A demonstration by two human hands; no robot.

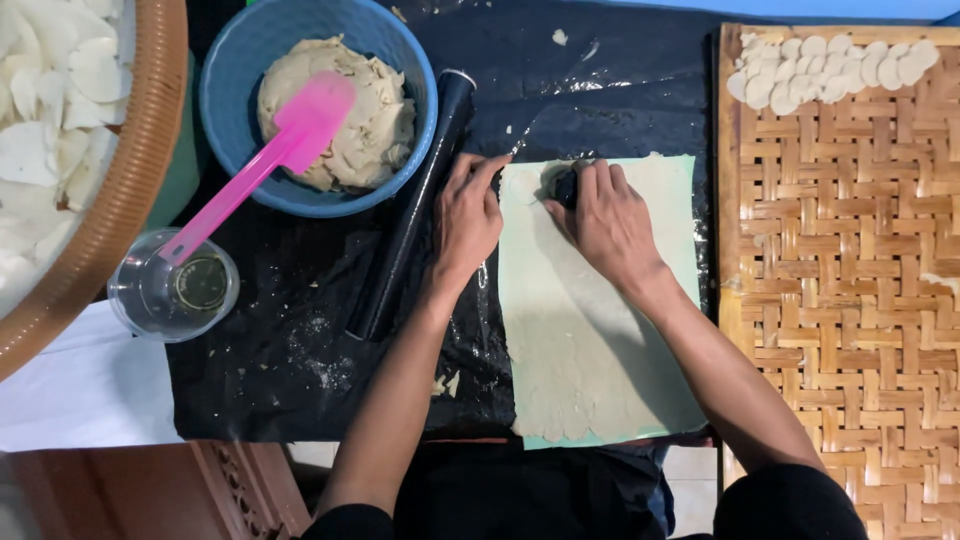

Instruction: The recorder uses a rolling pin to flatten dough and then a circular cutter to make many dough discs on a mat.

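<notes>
A thin sheet of pale dough (600, 340) lies rolled out on a light mat over black plastic. My right hand (610, 225) presses a small dark round cutter (566, 187) into the sheet's far left corner. Fingers of my left hand (468, 215) rest flat at the sheet's left edge, beside the cutter. A black rolling pin (410, 215) lies just left of that hand. Faint round cut marks show near the sheet's near edge.
A blue bowl (235, 100) holds a lump of dough (375, 125) and a pink spatula (265, 165). A clear glass cup (150, 295) stands below it. A woven tray (840, 300) at right carries white dough discs (830, 70); a round basket (140, 170) at left holds more.
</notes>
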